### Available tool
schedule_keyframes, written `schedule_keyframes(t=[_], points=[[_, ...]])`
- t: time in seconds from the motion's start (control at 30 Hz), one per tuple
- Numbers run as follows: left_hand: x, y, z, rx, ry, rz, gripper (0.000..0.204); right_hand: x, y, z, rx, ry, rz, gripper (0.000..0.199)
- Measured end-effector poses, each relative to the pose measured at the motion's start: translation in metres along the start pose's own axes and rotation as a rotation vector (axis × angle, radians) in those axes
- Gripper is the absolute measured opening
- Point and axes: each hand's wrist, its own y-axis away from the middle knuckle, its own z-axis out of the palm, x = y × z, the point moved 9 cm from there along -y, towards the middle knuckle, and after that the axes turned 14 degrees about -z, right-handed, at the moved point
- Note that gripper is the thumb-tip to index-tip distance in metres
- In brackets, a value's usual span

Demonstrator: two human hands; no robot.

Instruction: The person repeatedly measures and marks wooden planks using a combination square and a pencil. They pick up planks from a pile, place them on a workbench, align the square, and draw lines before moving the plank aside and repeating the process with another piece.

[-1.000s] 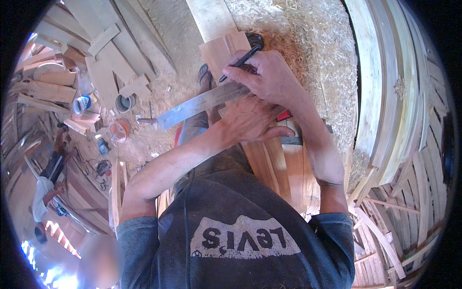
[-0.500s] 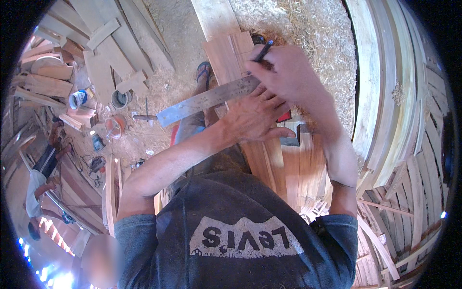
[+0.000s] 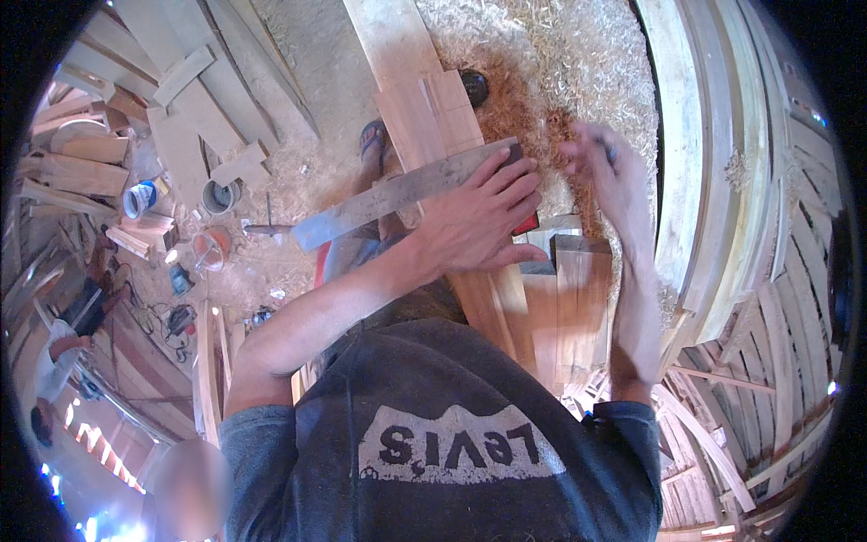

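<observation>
A long reddish-brown board (image 3: 432,113) runs away from my lap, with thin lines across its face. Over it lies a flat metal straightedge (image 3: 379,197), slanting down to the left past the board's edge. My left hand (image 3: 474,212) lies on the straightedge, fingers stretched and pressing, thumb spread apart towards me. Part of a red object (image 3: 526,223) shows beneath the fingers. To the right of the board, my right hand (image 3: 607,167) is raised and smeared by motion. A dark pen (image 3: 612,152) shows partly among its curled fingers.
Nearer blocks of wood (image 3: 580,294) stand beside my lap. Long pale planks (image 3: 695,163) curve along the right. Sawdust and shavings (image 3: 560,54) cover the floor. Buckets (image 3: 221,194), a power tool (image 3: 181,321) and stacked boards are on the left, with another person (image 3: 59,357) beyond.
My right hand has left the straightedge and moved right, off the board, with the pen. My left hand stays on the straightedge. The view has shifted slightly.
</observation>
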Motion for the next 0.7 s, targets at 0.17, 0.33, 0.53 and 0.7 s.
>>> schedule_keyframes(t=[0.17, 0.33, 0.53, 0.7], points=[[-0.002, 0.000, 0.006, -0.096, 0.023, -0.045, 0.084, 0.056, 0.099, 0.068, -0.013, -0.864, 0.315, 0.038], [-0.002, 0.002, 0.000, -0.031, 0.031, -0.014, 0.080, 0.061, 0.106, 0.102, 0.226, -0.739, 0.196, 0.040], [-0.007, 0.000, 0.004, -0.118, 0.018, -0.071, 0.084, 0.045, 0.100, 0.101, 0.340, -0.780, 0.209, 0.031], [-0.008, -0.001, 0.003, -0.088, 0.008, -0.074, 0.085, 0.038, 0.095, 0.098, 0.324, -0.754, 0.230, 0.029]])
